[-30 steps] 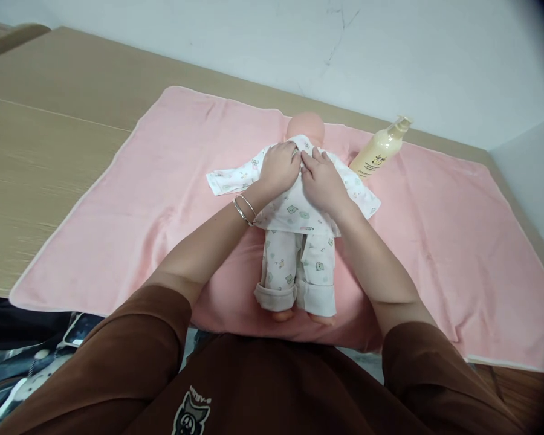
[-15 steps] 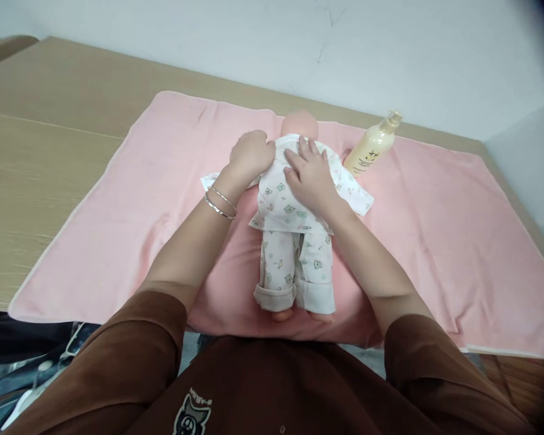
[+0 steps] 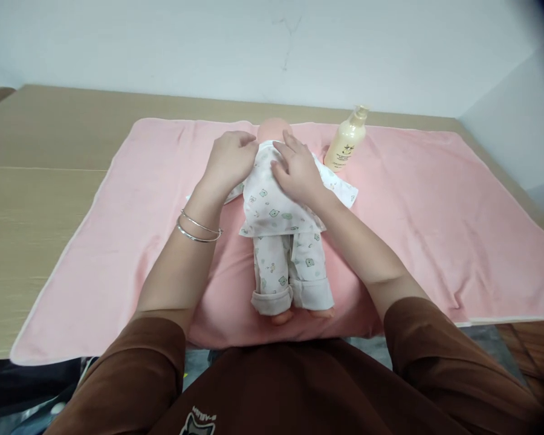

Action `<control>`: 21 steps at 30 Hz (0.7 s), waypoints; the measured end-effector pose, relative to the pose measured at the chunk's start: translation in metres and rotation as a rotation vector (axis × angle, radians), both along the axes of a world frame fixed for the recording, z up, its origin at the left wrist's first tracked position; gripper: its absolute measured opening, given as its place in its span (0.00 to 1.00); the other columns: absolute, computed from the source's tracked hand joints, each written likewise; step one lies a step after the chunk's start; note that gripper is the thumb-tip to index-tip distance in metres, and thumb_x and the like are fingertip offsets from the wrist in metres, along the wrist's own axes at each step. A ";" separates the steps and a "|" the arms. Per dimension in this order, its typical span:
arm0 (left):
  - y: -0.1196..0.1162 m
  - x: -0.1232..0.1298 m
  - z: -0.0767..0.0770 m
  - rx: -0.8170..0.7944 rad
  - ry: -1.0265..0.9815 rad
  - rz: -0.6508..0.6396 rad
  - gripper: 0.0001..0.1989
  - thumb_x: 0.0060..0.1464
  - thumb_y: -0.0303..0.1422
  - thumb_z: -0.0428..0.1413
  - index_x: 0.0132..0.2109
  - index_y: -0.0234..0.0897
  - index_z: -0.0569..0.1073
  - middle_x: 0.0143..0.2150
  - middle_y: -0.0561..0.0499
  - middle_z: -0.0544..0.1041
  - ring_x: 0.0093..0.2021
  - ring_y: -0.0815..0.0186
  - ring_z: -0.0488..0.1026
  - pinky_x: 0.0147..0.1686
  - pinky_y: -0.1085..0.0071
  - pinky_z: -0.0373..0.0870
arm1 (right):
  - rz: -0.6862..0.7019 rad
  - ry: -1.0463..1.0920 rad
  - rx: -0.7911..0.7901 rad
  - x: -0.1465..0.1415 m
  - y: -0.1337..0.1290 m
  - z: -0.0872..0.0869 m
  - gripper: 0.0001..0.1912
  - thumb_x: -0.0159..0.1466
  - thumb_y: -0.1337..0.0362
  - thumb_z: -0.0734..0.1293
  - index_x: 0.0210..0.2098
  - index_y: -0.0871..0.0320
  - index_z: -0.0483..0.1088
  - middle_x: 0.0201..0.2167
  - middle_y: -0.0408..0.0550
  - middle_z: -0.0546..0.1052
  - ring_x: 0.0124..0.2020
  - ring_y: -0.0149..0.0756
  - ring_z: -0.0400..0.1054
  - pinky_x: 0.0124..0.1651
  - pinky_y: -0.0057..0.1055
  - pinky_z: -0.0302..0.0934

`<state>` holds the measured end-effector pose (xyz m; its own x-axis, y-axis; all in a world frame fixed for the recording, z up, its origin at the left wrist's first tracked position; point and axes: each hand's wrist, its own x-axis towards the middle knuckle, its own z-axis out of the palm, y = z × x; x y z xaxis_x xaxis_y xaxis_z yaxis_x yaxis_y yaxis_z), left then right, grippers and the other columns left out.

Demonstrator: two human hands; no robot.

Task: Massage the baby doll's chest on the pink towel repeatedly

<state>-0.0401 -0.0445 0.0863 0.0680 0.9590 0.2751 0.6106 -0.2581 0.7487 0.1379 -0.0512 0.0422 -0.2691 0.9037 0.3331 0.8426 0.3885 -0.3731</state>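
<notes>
A baby doll [image 3: 275,128] lies on the pink blanket, its head away from me and its feet toward me. It wears a white printed shirt [image 3: 276,211] and matching trousers [image 3: 272,266] with rolled cuffs. At the collar's left side, my left hand [image 3: 231,158] has its fingers curled in at the shirt's edge; the fingertips are partly hidden. My right hand [image 3: 299,169] rests on the upper right of the shirt with fingers spread. The shirt's right sleeve [image 3: 344,190] lies out flat, and part of the left sleeve shows behind my left wrist.
A pale yellow pump bottle [image 3: 346,142] stands on the blanket beyond the right sleeve. The pink blanket [image 3: 417,223] covers much of the wooden table [image 3: 63,133]. A white wall [image 3: 163,54] rises behind the table's far edge.
My left hand has shifted up toward the collar, its fingers less tightly folded. My right hand stays on the shirt, with its fingers moved slightly. The camera view has tilted up and turned a little.
</notes>
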 end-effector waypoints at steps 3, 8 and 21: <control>-0.006 0.002 0.005 -0.014 0.003 0.000 0.10 0.61 0.34 0.53 0.40 0.41 0.80 0.45 0.47 0.84 0.50 0.55 0.80 0.58 0.57 0.77 | 0.027 -0.021 -0.092 -0.003 -0.007 0.004 0.26 0.74 0.55 0.59 0.68 0.54 0.65 0.78 0.53 0.55 0.80 0.60 0.43 0.77 0.72 0.39; -0.005 0.002 0.003 -0.035 0.001 -0.021 0.12 0.60 0.35 0.53 0.43 0.41 0.82 0.49 0.47 0.85 0.54 0.54 0.80 0.59 0.58 0.76 | 0.069 -0.016 -0.122 -0.010 -0.013 0.003 0.26 0.74 0.54 0.59 0.68 0.55 0.64 0.80 0.53 0.50 0.80 0.65 0.37 0.76 0.75 0.38; -0.033 0.039 0.011 -0.133 -0.524 -0.114 0.13 0.55 0.31 0.55 0.45 0.40 0.81 0.59 0.46 0.82 0.62 0.59 0.77 0.66 0.60 0.73 | -0.022 0.125 -0.001 0.044 0.010 0.047 0.29 0.75 0.57 0.56 0.74 0.50 0.57 0.79 0.46 0.53 0.82 0.54 0.36 0.80 0.65 0.40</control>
<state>-0.0011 -0.0775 0.0971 0.0599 0.9824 0.1767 0.1213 -0.1829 0.9756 0.1815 -0.0408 0.0887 -0.2054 0.9093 0.3619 0.7977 0.3698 -0.4764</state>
